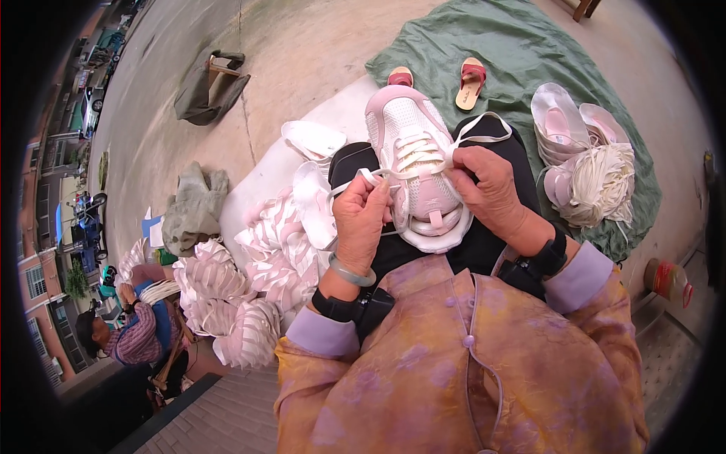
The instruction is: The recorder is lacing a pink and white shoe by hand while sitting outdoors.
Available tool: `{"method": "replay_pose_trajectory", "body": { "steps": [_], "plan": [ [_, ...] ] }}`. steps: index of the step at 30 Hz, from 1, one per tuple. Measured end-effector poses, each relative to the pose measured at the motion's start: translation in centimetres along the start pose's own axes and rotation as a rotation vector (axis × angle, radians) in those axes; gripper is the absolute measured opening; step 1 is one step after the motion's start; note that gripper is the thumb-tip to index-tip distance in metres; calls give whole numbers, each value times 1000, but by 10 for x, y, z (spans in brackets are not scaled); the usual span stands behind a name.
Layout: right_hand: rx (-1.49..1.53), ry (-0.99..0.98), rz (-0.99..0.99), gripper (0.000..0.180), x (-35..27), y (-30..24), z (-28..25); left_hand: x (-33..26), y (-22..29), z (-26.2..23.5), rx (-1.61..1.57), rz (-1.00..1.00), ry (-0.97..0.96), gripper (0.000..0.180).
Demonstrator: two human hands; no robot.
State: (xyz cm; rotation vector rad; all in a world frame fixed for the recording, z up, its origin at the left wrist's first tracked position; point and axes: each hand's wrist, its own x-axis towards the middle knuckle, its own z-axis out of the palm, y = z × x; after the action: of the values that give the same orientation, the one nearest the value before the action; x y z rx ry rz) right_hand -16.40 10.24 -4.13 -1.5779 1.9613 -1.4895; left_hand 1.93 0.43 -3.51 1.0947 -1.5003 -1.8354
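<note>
A pale pink and white sneaker upper (408,125) rests on my lap, its toe pointing away from me. White lace (418,150) crosses in several rows over its front. My left hand (361,212) pinches one lace end at the shoe's left side, thumb and fingertips together. At the right side my right hand (488,185) is closed on the other part of the lace, close to the eyelets. A loop of that lace (488,127) lies over my right knee.
Stacked shoe uppers (276,242) lie left. At the right, more uppers (556,125) and a bundle of white laces (601,185) sit on a green sheet (522,45). Red sandals (470,83) stand ahead. Another person (140,333) sits far left. A plastic jar (667,281) is far right.
</note>
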Motion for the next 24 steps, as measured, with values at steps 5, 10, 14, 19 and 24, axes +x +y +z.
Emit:
{"method": "replay_pose_trajectory", "body": {
  "steps": [5,10,14,19,24],
  "plan": [
    [225,-77,349,15,-7,0,-7,3,-4,3,68,21,18,10],
    [131,-114,341,16,-15,0,-17,4,-4,3,83,15,-7,11],
    [125,-96,285,14,-23,7,-21,8,-6,5,93,9,-4,11],
    [163,-83,212,11,-19,1,-22,16,-5,13,877,720,65,16],
    [-104,3,-84,12,-8,-9,-21,-3,12,12,660,348,129,32]
  ]
}}
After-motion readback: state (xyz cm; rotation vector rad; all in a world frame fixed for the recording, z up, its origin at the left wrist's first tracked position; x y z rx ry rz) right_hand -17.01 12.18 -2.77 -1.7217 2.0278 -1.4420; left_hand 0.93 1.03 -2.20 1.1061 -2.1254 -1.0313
